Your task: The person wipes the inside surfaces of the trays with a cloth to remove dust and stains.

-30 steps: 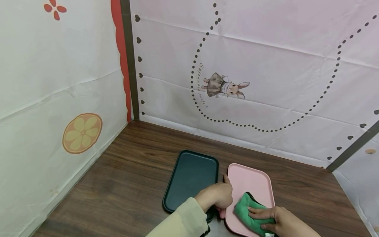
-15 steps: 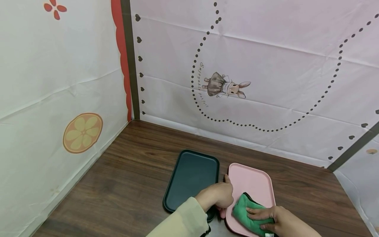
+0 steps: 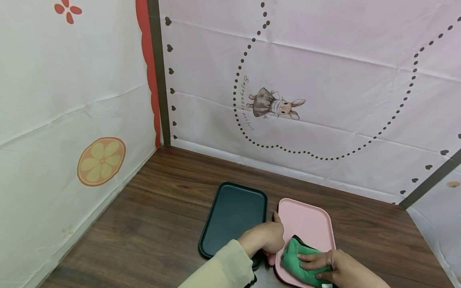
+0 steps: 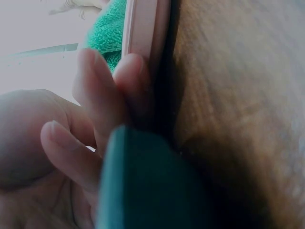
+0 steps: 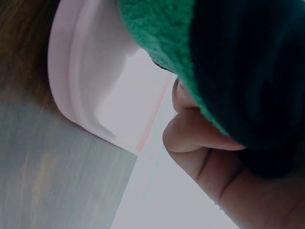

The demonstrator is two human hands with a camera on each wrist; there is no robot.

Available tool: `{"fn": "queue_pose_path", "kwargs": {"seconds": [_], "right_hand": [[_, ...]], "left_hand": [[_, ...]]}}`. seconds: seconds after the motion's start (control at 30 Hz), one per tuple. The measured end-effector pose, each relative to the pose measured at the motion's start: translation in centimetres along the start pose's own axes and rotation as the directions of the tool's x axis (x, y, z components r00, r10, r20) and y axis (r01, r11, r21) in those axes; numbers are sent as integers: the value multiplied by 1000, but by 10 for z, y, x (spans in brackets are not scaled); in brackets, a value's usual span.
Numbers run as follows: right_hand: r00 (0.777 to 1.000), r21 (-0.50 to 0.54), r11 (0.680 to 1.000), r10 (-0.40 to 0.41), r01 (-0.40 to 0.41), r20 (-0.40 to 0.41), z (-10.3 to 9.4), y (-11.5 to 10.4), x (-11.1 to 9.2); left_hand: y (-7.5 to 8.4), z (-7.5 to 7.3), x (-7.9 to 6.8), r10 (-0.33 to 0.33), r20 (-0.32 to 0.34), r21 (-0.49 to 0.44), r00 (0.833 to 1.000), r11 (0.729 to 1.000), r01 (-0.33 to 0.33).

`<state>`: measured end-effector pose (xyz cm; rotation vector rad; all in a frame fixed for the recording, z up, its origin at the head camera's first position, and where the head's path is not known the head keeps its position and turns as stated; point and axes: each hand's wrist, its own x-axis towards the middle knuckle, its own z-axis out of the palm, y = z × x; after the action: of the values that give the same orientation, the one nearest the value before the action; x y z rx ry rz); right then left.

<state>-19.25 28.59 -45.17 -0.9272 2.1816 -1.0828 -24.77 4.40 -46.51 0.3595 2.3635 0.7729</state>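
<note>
In the head view, a pink tray (image 3: 305, 218) lies on the table in front of the person. The left hand (image 3: 266, 237) holds it by its left side edge. Up close in the left wrist view, fingertips (image 4: 135, 69) meet the pink rim (image 4: 141, 28). A folded green cloth (image 3: 300, 262) with a dark trim rests on the near half of this tray. The right hand (image 3: 335, 264) grips the cloth from the right, its fingers spread over the top. The right wrist view shows the cloth's fuzzy underside and curled fingers (image 5: 190, 133) beside it.
Just left of the pink tray lies a dark green tray (image 3: 234, 214), partly under the left forearm in the head view. The wooden table (image 3: 151, 216) meets a printed fabric wall (image 3: 209, 120) at the back and another (image 3: 43, 192) at left.
The green cloth under the right hand has slid slightly left across the pink tray. The left hand and both trays have kept their places.
</note>
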Motion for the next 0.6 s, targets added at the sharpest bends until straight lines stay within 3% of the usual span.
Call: {"fn": "queue_pose_path", "kwargs": {"seconds": [0.3, 0.6], "right_hand": [[1000, 71, 997, -5, 3, 25, 1, -3, 3], [999, -6, 1000, -25, 25, 25, 2, -3, 7]], "left_hand": [[-1, 1, 0, 3, 8, -13, 1000, 1000, -3], [-2, 1, 0, 15, 8, -6, 1000, 1000, -15]]}}
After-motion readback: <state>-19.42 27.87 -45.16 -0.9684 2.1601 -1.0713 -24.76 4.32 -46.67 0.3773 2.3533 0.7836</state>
